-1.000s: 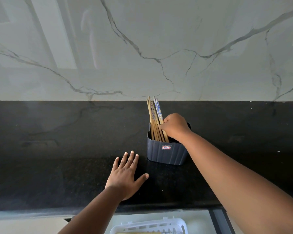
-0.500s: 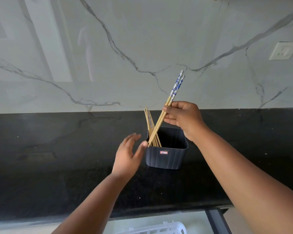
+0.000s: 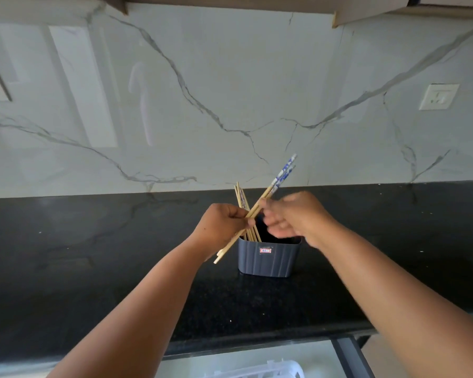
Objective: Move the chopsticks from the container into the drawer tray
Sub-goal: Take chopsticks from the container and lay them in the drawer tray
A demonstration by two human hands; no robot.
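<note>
The left hand (image 3: 219,227) gripped 2 blue-patterned chopsticks (image 3: 268,192) slanting above the dark ribbed container (image 3: 268,259), while the blurred right hand (image 3: 292,216), fingers curled, hovered just beside them, its grasp unclear.

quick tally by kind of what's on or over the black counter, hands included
hands: 2, left hand and right hand
blue-patterned chopsticks lifted out: 2
plain chopsticks left in the container: several, too bunched to count
dark ribbed container: 1
total: 5 countable things, plus the uncounted bunch
</note>
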